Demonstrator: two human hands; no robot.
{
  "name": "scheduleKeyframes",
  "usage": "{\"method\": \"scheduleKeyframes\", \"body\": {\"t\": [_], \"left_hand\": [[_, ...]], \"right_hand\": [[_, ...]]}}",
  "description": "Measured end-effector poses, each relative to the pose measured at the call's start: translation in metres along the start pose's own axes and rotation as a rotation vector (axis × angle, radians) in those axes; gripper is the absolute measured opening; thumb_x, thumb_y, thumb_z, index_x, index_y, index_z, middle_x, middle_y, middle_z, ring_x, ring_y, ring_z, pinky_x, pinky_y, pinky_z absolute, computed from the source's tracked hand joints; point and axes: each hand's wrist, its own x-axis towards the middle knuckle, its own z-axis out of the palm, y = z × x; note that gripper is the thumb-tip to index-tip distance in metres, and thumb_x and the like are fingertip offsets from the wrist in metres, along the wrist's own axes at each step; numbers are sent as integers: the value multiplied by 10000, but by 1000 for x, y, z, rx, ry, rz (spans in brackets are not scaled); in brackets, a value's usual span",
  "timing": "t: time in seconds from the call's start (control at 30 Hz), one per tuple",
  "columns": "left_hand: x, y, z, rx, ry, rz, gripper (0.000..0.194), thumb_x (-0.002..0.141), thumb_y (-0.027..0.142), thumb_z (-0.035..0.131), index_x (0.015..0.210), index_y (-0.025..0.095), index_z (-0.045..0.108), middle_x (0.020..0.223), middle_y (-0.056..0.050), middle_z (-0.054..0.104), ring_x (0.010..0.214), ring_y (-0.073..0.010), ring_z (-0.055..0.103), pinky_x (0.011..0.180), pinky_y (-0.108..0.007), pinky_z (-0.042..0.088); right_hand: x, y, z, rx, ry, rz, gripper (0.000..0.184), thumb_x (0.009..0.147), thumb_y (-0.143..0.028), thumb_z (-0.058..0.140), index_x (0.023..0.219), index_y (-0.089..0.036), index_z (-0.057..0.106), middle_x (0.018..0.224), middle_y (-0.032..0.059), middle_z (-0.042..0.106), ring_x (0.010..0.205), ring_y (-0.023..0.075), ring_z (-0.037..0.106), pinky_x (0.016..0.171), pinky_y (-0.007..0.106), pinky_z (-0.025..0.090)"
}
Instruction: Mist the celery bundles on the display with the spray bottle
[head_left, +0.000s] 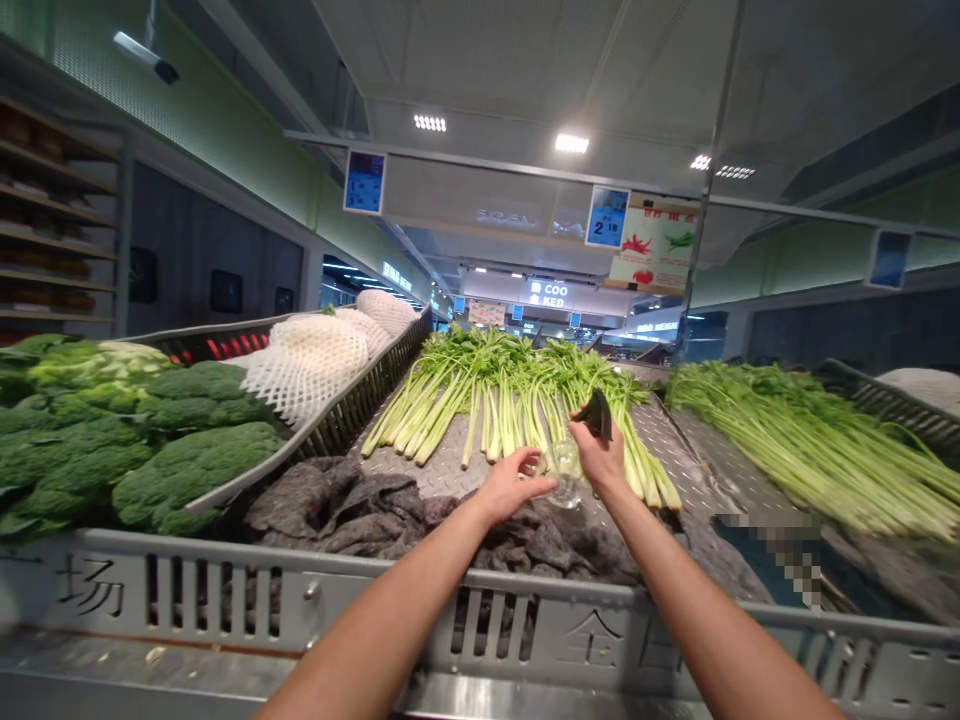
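Both my arms reach over the front rail of a produce stand. My left hand [512, 482] has its fingers curled on a crumpled clear plastic piece [564, 472] lying on the metal tray [450, 465]. My right hand [598, 450] is closed on the same plastic and also pinches a small dark object [600, 413] that I cannot identify. Just behind the hands lie rows of green celery stalks [499, 395] with their cut ends toward me.
Dark grey cloths [360, 505] lie at the tray's front. Broccoli heads [172, 450] and net-wrapped white produce [311, 365] fill the left bins. More celery [795, 435] lies on the right. A perforated metal rail [480, 610] runs along the front. Price signs [607, 216] hang overhead.
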Motion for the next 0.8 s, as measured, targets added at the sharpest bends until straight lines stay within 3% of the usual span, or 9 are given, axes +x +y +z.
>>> {"method": "scheduleKeyframes", "body": {"t": [0.1, 0.23, 0.53, 0.8], "left_hand": [[1, -4, -2, 7, 65, -2, 779, 520, 387, 688, 1187, 131, 377, 1138, -121, 509, 1023, -210, 481, 894, -324, 366], [3, -9, -5, 152, 98, -60, 756, 453, 380, 723, 1110, 117, 456, 1082, -120, 537, 986, -236, 493, 880, -348, 370], [-2, -7, -5, 212, 32, -27, 812, 430, 358, 732, 1153, 154, 424, 1053, -92, 542, 938, -237, 507, 820, -351, 403], [-4, -4, -4, 214, 64, 105, 775, 440, 357, 728, 1137, 181, 440, 1098, -76, 529, 1011, -245, 479, 871, -355, 375]], "right_hand": [[2, -12, 19, -43, -27, -56, 219, 623, -292, 508, 802, -180, 566, 784, 25, 615, 702, 172, 556, 658, 281, 408], [-6, -6, 31, -51, -63, -72, 220, 620, -286, 502, 798, -172, 562, 792, 32, 610, 694, 169, 554, 658, 282, 408], [-17, 5, 28, -17, -185, -134, 300, 631, -263, 505, 913, -165, 528, 811, 34, 609, 653, 150, 554, 633, 274, 428], [-20, -3, 22, 27, -103, -210, 248, 639, -260, 497, 872, -178, 526, 829, 29, 603, 675, 152, 554, 660, 285, 435]]}}
